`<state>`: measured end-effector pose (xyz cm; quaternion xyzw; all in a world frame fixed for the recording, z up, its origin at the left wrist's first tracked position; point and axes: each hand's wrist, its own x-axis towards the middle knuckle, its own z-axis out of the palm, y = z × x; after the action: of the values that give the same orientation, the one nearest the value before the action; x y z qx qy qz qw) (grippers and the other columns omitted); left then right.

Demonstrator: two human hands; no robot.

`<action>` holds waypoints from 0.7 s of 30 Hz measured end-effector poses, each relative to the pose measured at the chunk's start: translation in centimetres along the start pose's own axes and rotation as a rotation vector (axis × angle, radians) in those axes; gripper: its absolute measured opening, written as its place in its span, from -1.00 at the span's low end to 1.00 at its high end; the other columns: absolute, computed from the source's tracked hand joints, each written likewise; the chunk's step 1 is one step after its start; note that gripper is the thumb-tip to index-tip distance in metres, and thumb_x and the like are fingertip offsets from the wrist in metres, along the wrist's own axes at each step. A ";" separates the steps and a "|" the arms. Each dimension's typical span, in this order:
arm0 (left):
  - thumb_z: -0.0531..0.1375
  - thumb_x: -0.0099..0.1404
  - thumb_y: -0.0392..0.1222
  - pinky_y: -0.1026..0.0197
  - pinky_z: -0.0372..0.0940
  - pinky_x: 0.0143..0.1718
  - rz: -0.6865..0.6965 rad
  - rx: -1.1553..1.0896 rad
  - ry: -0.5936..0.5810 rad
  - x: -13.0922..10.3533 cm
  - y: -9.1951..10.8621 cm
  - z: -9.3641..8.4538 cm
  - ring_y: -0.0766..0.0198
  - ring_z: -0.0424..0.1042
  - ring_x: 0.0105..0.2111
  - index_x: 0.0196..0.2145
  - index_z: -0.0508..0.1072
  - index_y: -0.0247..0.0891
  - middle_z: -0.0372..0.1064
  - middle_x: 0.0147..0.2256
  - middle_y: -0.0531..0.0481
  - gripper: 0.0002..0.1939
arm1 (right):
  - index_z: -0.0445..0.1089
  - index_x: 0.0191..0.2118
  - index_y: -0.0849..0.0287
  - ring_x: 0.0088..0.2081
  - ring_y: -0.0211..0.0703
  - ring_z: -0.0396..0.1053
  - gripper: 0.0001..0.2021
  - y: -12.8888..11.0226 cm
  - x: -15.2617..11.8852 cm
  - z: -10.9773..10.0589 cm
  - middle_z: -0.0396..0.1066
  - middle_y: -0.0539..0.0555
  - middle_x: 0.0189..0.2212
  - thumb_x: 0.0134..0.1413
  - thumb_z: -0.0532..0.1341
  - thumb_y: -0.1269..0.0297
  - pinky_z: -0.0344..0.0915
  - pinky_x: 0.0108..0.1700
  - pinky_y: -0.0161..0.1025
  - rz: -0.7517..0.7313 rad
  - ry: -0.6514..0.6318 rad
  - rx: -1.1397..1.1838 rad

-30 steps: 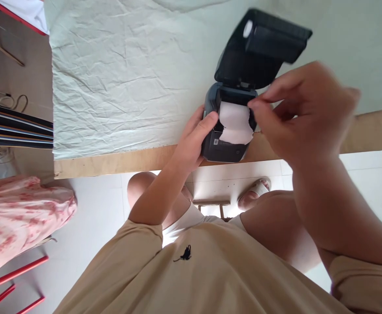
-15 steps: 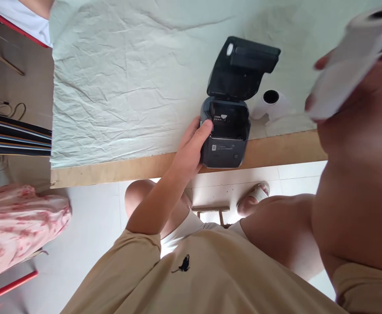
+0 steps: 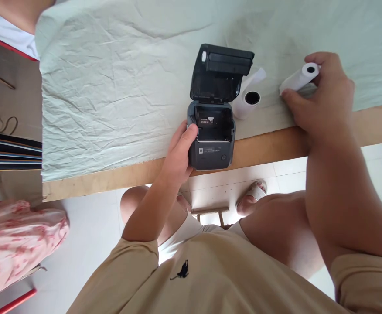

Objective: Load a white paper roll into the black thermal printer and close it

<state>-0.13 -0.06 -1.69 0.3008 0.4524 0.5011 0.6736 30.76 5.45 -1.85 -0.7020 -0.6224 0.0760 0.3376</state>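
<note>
The paper we saw in the printer (image 3: 212,152) a second ago has left it, and our right hand (image 3: 331,93) has since brought a white roll (image 3: 297,81) down from close to us toward the cloth (image 3: 128,87)

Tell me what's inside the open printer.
Inside the printer, dark walls and small white printed markings show; both paper rolls are outside it. The left thumb covers part of the left rim, hiding what lies beneath.
</note>
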 end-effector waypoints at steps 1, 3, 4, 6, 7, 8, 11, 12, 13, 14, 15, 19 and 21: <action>0.40 0.44 0.26 0.01 0.70 0.13 0.001 -0.002 -0.006 0.0 0.0 0.0 -0.11 0.71 0.23 -0.08 0.67 -0.11 0.74 -0.10 -0.01 -0.61 | 0.43 0.34 -0.16 0.20 0.41 0.60 -0.41 -0.5 -0.2 -0.2 0.64 0.16 0.12 0.23 0.42 0.38 0.47 0.28 0.37 -0.043 0.024 -0.006; 0.41 0.44 0.26 -0.01 0.69 0.16 0.007 -0.006 -0.023 -0.1 0.1 0.1 -0.12 0.70 0.25 -0.07 0.66 -0.12 0.75 -0.07 -0.03 -0.60 | 0.44 0.31 -0.13 0.25 0.40 0.56 -0.46 -2.2 -0.9 -0.5 0.59 0.18 0.17 0.26 0.37 0.38 0.45 0.31 0.36 -0.197 0.090 0.020; 0.41 0.44 0.26 0.00 0.68 0.17 0.009 -0.004 -0.028 -0.1 0.1 0.1 -0.12 0.70 0.25 -0.07 0.66 -0.12 0.75 -0.07 -0.03 -0.60 | 0.45 0.27 -0.10 0.22 0.36 0.57 -0.51 -3.2 -1.4 -0.5 0.57 0.19 0.15 0.27 0.35 0.39 0.46 0.29 0.32 -0.272 0.108 0.050; 0.41 0.45 0.26 0.00 0.69 0.16 0.009 0.002 -0.027 -0.1 0.1 0.1 -0.10 0.71 0.24 -0.07 0.67 -0.11 0.75 -0.08 -0.01 -0.61 | 0.46 0.21 -0.05 0.12 0.28 0.60 -0.58 -5.0 -2.4 0.3 0.54 0.22 0.11 0.28 0.33 0.37 0.51 0.20 0.24 -0.337 0.048 0.128; 0.40 0.45 0.26 0.00 0.69 0.15 0.009 0.003 -0.024 -0.1 0.1 0.1 -0.10 0.71 0.23 -0.07 0.67 -0.11 0.75 -0.08 -0.01 -0.61 | 0.44 0.21 -0.02 0.13 0.29 0.58 -0.57 -5.6 -2.8 1.0 0.51 0.26 0.14 0.25 0.36 0.36 0.52 0.20 0.24 -0.344 0.003 0.150; 0.40 0.45 0.26 0.00 0.69 0.14 0.010 0.002 -0.020 -0.1 0.1 0.1 -0.10 0.72 0.22 -0.08 0.66 -0.11 0.75 -0.09 0.00 -0.61 | 0.43 0.21 0.01 0.17 0.32 0.56 -0.53 -6.0 -3.1 1.7 0.49 0.30 0.17 0.20 0.40 0.34 0.53 0.21 0.24 -0.339 -0.028 0.164; 0.41 0.44 0.25 0.00 0.69 0.16 0.012 -0.015 -0.020 -0.1 0.1 0.1 -0.09 0.71 0.23 -0.09 0.65 -0.11 0.75 -0.09 -0.01 -0.61 | 0.40 0.21 0.01 0.11 0.26 0.56 -0.46 -5.9 -3.4 3.9 0.52 0.30 0.13 0.11 0.43 0.34 0.56 0.13 0.20 -0.276 -0.111 0.182; 0.41 0.44 0.25 0.00 0.68 0.17 0.012 -0.020 -0.029 -0.1 0.1 0.1 -0.09 0.70 0.24 -0.09 0.65 -0.12 0.74 -0.08 -0.02 -0.61 | 0.39 0.21 -0.01 0.03 0.21 0.58 -0.47 -5.6 -3.4 4.3 0.54 0.25 0.10 0.13 0.41 0.33 0.57 0.08 0.18 -0.255 -0.136 0.199; 0.42 0.44 0.25 -0.01 0.68 0.18 0.010 -0.024 -0.042 -0.1 0.1 0.1 -0.09 0.70 0.25 -0.09 0.65 -0.13 0.74 -0.07 -0.03 -0.61 | 0.37 0.20 -0.04 -0.04 0.17 0.58 -0.50 -5.4 -3.3 4.4 0.56 0.21 0.07 0.16 0.38 0.32 0.58 0.04 0.16 -0.248 -0.163 0.220; 0.42 0.44 0.25 -0.01 0.68 0.18 0.006 -0.026 -0.055 -0.1 0.2 0.2 -0.10 0.69 0.25 -0.08 0.65 -0.13 0.74 -0.05 -0.03 -0.61 | 0.37 0.17 -0.06 -0.08 0.14 0.58 -0.55 -5.3 -3.3 4.4 0.58 0.16 0.03 0.19 0.35 0.30 0.58 0.01 0.15 -0.264 -0.189 0.244; 0.42 0.43 0.25 -0.02 0.68 0.18 0.001 -0.025 -0.065 -0.2 0.3 0.2 -0.10 0.69 0.25 -0.08 0.65 -0.13 0.75 -0.03 -0.04 -0.61 | 0.37 0.14 -0.07 -0.10 0.13 0.58 -0.60 -5.3 -3.2 4.3 0.59 0.13 0.01 0.21 0.34 0.28 0.58 0.00 0.15 -0.297 -0.216 0.265; 0.41 0.44 0.26 -0.03 0.69 0.16 -0.015 -0.008 -0.057 -0.3 0.4 0.2 -0.11 0.69 0.25 -0.05 0.65 -0.11 0.74 0.00 -0.05 -0.60 | 0.44 0.06 -0.08 -0.03 0.15 0.60 -0.71 -5.6 -3.4 3.7 0.59 0.10 -0.04 0.22 0.33 0.23 0.57 0.03 0.13 -0.404 -0.244 0.269; 0.40 0.45 0.25 -0.02 0.69 0.16 -0.015 -0.001 -0.064 -0.3 0.4 0.1 -0.11 0.70 0.25 -0.04 0.65 -0.11 0.75 0.00 -0.05 -0.60 | 0.46 0.07 -0.09 -0.08 0.11 0.59 -0.68 -5.7 -3.6 3.7 0.60 0.09 -0.06 0.21 0.33 0.23 0.57 -0.02 0.08 -0.363 -0.209 0.271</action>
<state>-0.21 -0.23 -1.17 0.3129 0.4326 0.4864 0.6916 23.33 3.52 -2.49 -0.5153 -0.7540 0.1693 0.3705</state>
